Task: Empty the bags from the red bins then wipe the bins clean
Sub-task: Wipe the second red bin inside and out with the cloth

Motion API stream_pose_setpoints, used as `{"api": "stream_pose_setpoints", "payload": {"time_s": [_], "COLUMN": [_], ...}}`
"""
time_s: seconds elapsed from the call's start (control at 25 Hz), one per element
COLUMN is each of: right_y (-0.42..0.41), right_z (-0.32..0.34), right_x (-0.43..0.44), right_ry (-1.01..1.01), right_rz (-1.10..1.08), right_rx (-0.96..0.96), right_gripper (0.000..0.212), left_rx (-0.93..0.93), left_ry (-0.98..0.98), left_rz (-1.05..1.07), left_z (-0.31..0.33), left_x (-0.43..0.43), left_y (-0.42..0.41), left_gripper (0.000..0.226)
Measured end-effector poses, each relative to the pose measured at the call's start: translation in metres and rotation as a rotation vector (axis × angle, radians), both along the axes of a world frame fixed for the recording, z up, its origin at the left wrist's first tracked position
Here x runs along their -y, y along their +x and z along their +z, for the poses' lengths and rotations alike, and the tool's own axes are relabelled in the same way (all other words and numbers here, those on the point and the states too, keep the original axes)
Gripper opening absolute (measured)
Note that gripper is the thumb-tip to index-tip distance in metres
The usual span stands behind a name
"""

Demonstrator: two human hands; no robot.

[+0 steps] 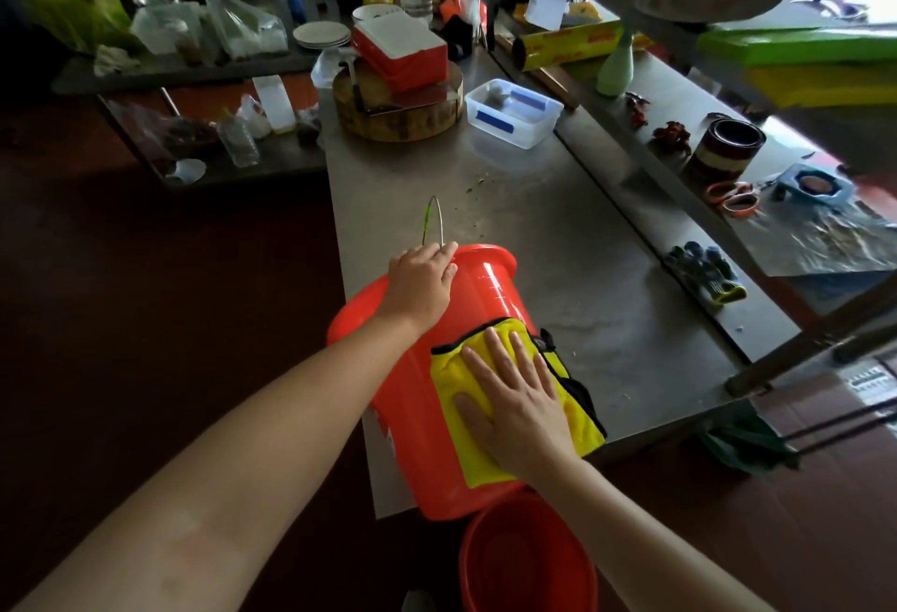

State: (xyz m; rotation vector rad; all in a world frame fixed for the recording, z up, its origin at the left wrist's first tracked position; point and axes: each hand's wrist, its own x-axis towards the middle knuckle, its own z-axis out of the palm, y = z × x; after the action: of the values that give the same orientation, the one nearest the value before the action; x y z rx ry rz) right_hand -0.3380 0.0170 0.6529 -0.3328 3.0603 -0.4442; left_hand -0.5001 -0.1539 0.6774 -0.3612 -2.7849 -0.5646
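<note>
Red bin (490, 291) lies on its side at the near end of the steel table (558, 233), base end overhanging the table's near edge; long axis runs near-to-far, roughly along the table's length; the mouth appears to point away from the person toward the table's far end, the base toward the person; wire handle (440, 223) sticks out past the rim over the table top. Left hand (420, 281) steadies the bin at the rim end, fingers together and curled over the red edge. Right hand (519, 412) lies flat on the yellow cloth (451, 371), fingers straight and slightly apart, palm pressing the cloth against the bin's upper outer wall. Second red bin (529, 563) stands below the table's near edge, mouth up; only part of its inside shows, and no bag is seen there. Progress, as judged: no bag visible in or on either bin, so emptying looks done; wiping is under way on the outside of the first bin; its inside cannot be seen from here, so whether that has been wiped cannot be told; the second bin probably remains to be wiped, though its state is unclear.
</note>
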Motion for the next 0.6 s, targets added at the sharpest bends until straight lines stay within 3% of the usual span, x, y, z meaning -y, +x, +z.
{"api": "stream_pose_setpoints", "payload": {"time_s": [0.12,0.32,0.44,0.6], "right_y": [-0.042,-0.102,-0.089,-0.04], "right_z": [0.008,0.02,0.02,0.01], "right_x": [0.014,0.041,0.051,0.037], "right_ry": [-0.043,-0.078,-0.054,-0.059], "right_rz": [-0.03,0.022,0.03,0.046], "right_rx": [0.042,0.087,0.043,0.035], "right_gripper": [0.066,0.068,0.067,0.067], "left_rx": [-0.049,0.037,0.066,0.012], "left_ry": [0.029,0.053,0.048,-0.017], "left_rz": [-0.011,-0.065,-0.111,-0.092], "left_z": [-0.012,-0.007,-0.003,-0.003], "left_x": [0.02,0.057,0.077,0.085], "left_y": [0.005,0.019,0.024,0.029], "left_gripper": [0.041,0.053,0.058,0.045]}}
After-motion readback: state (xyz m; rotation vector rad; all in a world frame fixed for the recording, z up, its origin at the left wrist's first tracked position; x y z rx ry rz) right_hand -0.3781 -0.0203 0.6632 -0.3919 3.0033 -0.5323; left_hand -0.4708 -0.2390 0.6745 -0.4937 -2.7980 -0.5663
